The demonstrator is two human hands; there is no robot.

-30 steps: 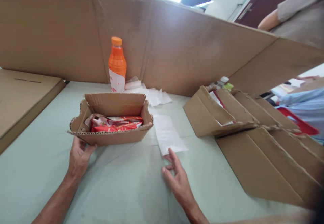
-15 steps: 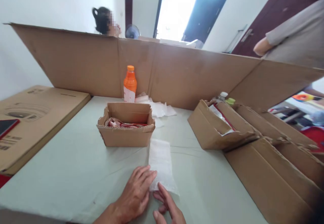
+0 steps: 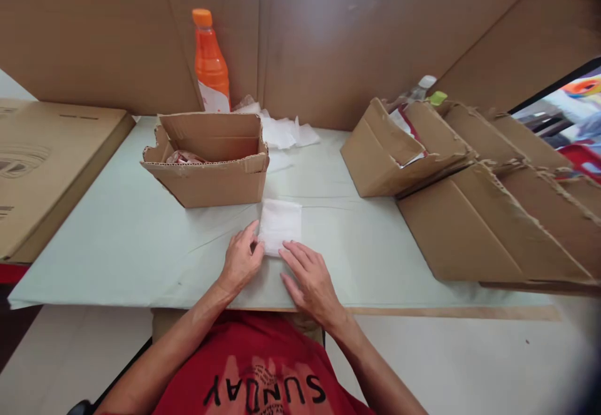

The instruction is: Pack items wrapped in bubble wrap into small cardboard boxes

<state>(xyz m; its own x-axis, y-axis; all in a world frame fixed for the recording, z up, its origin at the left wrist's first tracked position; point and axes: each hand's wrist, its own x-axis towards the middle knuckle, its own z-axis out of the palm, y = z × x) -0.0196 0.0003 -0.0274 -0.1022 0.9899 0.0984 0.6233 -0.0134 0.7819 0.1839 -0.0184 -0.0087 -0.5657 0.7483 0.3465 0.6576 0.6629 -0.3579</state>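
A folded white sheet (image 3: 282,224), thin and slightly see-through, lies flat on the table in a near-square shape; whether it is cloth, gauze or plastic I cannot tell. At its lower left corner is my left hand (image 3: 241,258), thumb and forefinger apart and touching the edge. Across the lower right edge rest the outstretched fingertips of my right hand (image 3: 310,277), its thumb spread away over the tabletop. Just behind the sheet, to the left, stands an open cardboard box (image 3: 211,183) with a reddish packet (image 3: 185,157) partly visible inside.
An orange bottle (image 3: 211,64) and crumpled white sheets (image 3: 286,132) are at the back, against a tall cardboard screen (image 3: 328,39). Several open boxes (image 3: 460,227) line the right side. A large flat carton (image 3: 51,177) lies left. The pale green tablecloth (image 3: 117,246) covers the table.
The white sheet has gone from a long strip to a shorter, squarer shape, folded over. My hands have moved apart to its two lower corners. The view has tilted downward.
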